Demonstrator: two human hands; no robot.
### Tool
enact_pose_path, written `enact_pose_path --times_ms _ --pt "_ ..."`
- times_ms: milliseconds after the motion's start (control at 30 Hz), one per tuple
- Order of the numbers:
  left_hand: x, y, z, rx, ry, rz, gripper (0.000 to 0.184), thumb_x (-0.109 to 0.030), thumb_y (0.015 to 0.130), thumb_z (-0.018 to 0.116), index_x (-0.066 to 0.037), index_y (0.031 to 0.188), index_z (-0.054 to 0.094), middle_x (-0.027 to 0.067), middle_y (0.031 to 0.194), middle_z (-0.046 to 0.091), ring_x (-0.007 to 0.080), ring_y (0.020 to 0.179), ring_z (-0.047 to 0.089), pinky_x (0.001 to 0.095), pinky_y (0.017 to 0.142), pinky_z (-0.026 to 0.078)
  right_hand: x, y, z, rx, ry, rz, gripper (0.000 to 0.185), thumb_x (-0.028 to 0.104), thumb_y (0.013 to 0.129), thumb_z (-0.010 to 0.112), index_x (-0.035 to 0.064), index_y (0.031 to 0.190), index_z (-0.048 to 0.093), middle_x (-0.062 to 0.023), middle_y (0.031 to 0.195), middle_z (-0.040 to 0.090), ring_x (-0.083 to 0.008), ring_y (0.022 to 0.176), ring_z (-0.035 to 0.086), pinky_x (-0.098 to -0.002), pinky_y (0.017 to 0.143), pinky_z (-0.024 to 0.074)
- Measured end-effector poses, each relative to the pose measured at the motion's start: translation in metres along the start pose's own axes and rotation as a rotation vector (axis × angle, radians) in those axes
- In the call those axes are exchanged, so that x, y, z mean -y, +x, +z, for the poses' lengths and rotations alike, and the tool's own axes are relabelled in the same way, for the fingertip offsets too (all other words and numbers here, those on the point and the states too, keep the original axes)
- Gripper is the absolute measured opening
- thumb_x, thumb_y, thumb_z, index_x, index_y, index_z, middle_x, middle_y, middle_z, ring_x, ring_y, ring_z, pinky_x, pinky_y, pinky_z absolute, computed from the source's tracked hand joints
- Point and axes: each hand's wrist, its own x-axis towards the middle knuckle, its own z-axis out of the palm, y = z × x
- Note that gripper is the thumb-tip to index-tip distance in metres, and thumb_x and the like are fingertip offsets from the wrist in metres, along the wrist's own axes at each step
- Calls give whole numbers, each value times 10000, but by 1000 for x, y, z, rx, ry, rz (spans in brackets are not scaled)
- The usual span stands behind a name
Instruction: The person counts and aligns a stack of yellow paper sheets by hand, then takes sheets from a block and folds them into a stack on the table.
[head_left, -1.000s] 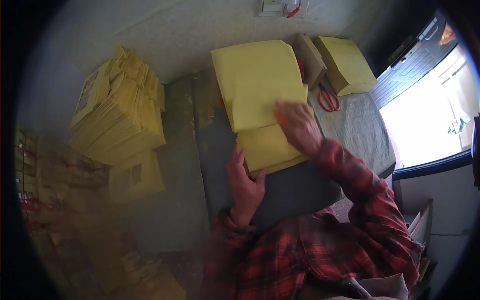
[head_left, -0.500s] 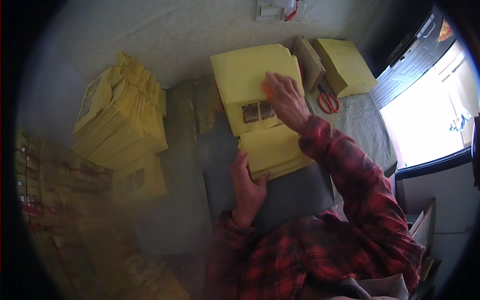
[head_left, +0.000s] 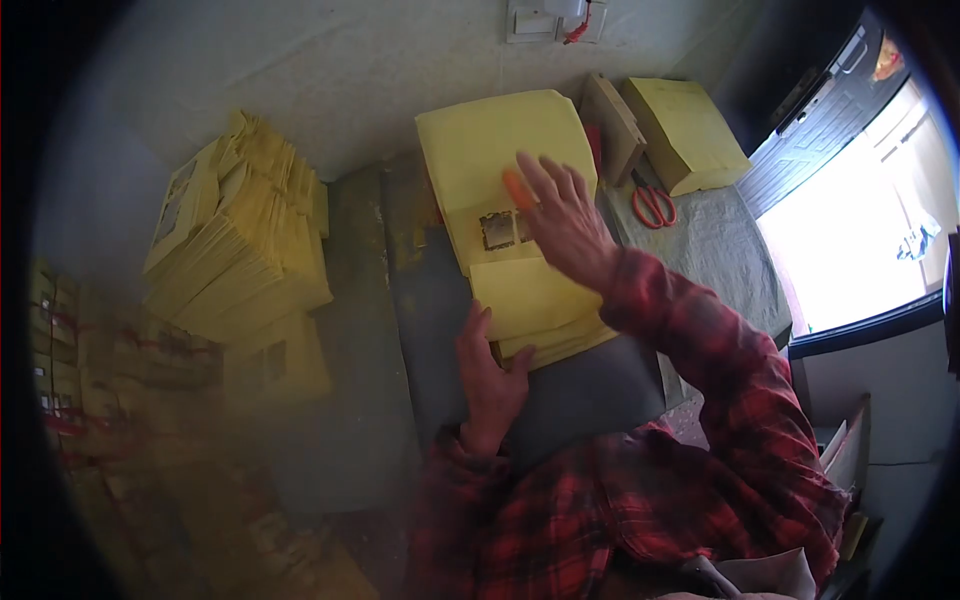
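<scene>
A pile of large yellow paper sheets (head_left: 500,130) lies before me, its top sheet printed with dark square patterns. Overlapping its near edge is a smaller stack of folded yellow paper (head_left: 530,305). My left hand (head_left: 490,375) rests at that stack's left near corner, fingers and thumb apart against the edges. Over the printed patterns is my right hand (head_left: 568,225), fingers extended and partly blurred. Something orange (head_left: 518,190) shows at its thumb side, perhaps a cover on the thumb; I cannot make out which.
Red-handled scissors (head_left: 654,206) lie right of the pile, near a wooden board (head_left: 612,125) and a yellow paper block (head_left: 688,135). A tall heap of folded yellow papers (head_left: 240,230) stands at the left. Bundles with red bands (head_left: 100,400) are at the far left.
My right hand has moved from the folded stack's upper edge up and left over the large pile, its fingers now more spread. The printed patterns have come into view. My left hand stays at the corner.
</scene>
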Motion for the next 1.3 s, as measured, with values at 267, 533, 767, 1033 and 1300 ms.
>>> enact_pose_path --times_ms 267,533,767,1033,1300 --pt "-3 2 -2 -3 8 48 784 -131 834 829 15 1500 441 263 1559 473 436 1323 533 508 1113 445 -5 -52 -7 -25 92 -81 285 102 857 655 22 1129 675 -145 1432 593 -315 1169 592 -467 1035 458" --pt "-5 4 -3 -16 17 10 781 -118 828 828 16 1496 446 260 1555 479 437 1310 542 510 1107 449 22 -59 -39 543 421 15 572 180 793 766 70 1337 625 -218 1498 518 -377 1216 583 -447 1079 443" --pt "0 1 -1 19 59 51 783 -121 824 830 17 1493 447 259 1558 477 436 1310 536 508 1106 449 -36 2 18 -73 8 -55 432 124 866 660 8 1281 621 -194 1558 453 -358 1318 508 -476 1098 419" --pt "-7 4 -5 -34 -1 10 788 -114 807 838 21 1483 457 259 1544 492 434 1313 538 506 1110 448 12 -94 -51 698 296 58 376 230 899 700 48 1227 665 -120 1392 634 -307 1122 607 -475 974 492" --pt "-2 1 -1 4 13 -10 783 -106 802 829 22 1480 458 261 1547 488 431 1308 536 502 1108 447 -9 4 3 57 -60 2 653 167 844 724 80 1459 523 -203 1606 393 -382 1345 487 -474 1099 417"
